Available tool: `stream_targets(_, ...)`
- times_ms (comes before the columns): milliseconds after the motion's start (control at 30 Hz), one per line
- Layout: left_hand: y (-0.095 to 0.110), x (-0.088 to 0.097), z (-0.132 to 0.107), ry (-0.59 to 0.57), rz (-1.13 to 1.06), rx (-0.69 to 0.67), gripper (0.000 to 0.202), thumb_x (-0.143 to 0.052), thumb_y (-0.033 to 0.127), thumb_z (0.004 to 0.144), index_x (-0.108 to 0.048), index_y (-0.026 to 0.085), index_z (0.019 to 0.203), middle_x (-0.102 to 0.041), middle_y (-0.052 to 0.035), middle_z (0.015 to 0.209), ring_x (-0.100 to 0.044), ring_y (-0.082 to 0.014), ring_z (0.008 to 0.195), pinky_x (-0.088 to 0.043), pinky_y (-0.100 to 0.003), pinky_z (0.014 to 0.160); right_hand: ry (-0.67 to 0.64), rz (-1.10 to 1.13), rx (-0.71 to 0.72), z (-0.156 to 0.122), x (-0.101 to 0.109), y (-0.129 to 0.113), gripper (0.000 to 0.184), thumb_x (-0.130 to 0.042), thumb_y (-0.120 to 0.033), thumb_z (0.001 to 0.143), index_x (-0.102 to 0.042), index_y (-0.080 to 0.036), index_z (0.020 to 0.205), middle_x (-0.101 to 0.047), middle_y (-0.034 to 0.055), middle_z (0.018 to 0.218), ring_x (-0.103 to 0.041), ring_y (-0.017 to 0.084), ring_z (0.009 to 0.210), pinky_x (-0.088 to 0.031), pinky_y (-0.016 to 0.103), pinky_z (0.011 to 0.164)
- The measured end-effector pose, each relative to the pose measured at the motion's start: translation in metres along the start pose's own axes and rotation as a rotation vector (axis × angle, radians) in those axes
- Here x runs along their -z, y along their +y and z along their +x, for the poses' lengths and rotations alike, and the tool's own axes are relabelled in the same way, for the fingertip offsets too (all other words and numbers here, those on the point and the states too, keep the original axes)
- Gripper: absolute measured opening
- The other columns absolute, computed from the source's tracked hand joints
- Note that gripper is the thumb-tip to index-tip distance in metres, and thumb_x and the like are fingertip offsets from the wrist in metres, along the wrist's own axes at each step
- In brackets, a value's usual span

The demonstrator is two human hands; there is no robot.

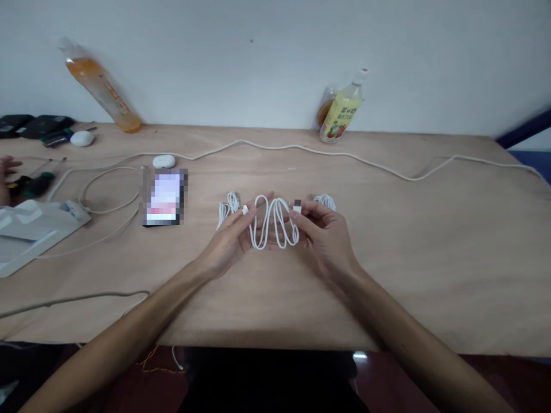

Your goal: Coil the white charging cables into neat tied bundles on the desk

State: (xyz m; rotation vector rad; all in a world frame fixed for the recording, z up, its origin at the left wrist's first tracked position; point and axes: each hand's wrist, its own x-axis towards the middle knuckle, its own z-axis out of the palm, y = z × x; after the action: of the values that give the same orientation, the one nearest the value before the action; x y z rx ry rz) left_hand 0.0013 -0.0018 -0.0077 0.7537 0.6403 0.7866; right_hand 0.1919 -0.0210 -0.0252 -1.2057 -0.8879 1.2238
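Observation:
A white USB cable [267,223], folded in loose loops, is stretched between my two hands above the wooden table. My left hand [228,238] pinches one end of it, with a small white plug showing by the thumb. At the other end, my right hand [325,232] is closed on the cable beside its larger USB plug [297,205]. Behind my left hand lie coiled white cables [233,202], partly hidden by the fingers. Another coiled white cable [326,201] lies just behind my right hand.
Left of my hands lies a phone [162,198] with a white earbud case [164,161] behind it. A long cable [301,148] crosses the table [430,258]. Two drink bottles, orange [103,92] and yellow [342,112], stand by the wall. Another person's hand [6,175] shows at far left.

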Motion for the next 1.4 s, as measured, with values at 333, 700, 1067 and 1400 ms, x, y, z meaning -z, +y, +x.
stream_targets(333, -0.002, 0.001, 0.001, 0.048, 0.04, -0.011, 0.053, -0.057, 0.027, 0.112, -0.053, 0.023, 0.165, -0.075, -0.0196, 0.143, -0.082, -0.032, 0.11, -0.071, -0.047, 0.089, -0.007, 0.011, 0.02, -0.001, 0.0, 0.003, 0.028, -0.093, -0.041, 0.073, -0.079, -0.022, 0.088, -0.064, -0.0032, 0.07, -0.048, 0.009, 0.054, -0.037, 0.023, 0.042)
stream_targets(700, -0.006, 0.001, 0.003, 0.066, 0.091, -0.016, 0.043, -0.061, 0.029, 0.109, -0.067, 0.018, 0.15, -0.079, -0.0185, 0.134, -0.082, -0.032, 0.108, -0.073, -0.041, 0.078, -0.007, 0.032, -0.042, 0.0, 0.001, 0.005, 0.032, -0.096, -0.042, 0.07, -0.08, -0.023, 0.09, -0.077, 0.0006, 0.084, -0.062, 0.013, 0.064, -0.046, 0.023, 0.05)
stream_targets(1067, -0.016, 0.007, 0.006, 0.11, 0.128, -0.047, 0.046, -0.076, 0.04, 0.1, -0.074, 0.014, 0.138, -0.082, -0.0187, 0.126, -0.081, -0.0366, 0.113, -0.072, -0.047, 0.086, 0.022, -0.074, 0.063, 0.003, 0.003, 0.005, 0.04, -0.098, -0.046, 0.067, -0.069, -0.023, 0.082, -0.068, -0.0033, 0.067, -0.053, 0.011, 0.051, -0.042, 0.024, 0.042)
stream_targets(1400, -0.014, 0.012, 0.008, 0.074, -0.004, 0.01, 0.057, -0.063, 0.032, 0.106, -0.056, 0.015, 0.159, -0.081, -0.0203, 0.131, -0.081, -0.0377, 0.113, -0.069, -0.052, 0.092, 0.146, -0.217, 0.228, 0.0, -0.001, 0.014, 0.026, -0.088, -0.039, 0.076, -0.068, -0.023, 0.08, -0.069, -0.0016, 0.074, -0.062, 0.013, 0.06, -0.052, 0.027, 0.053)
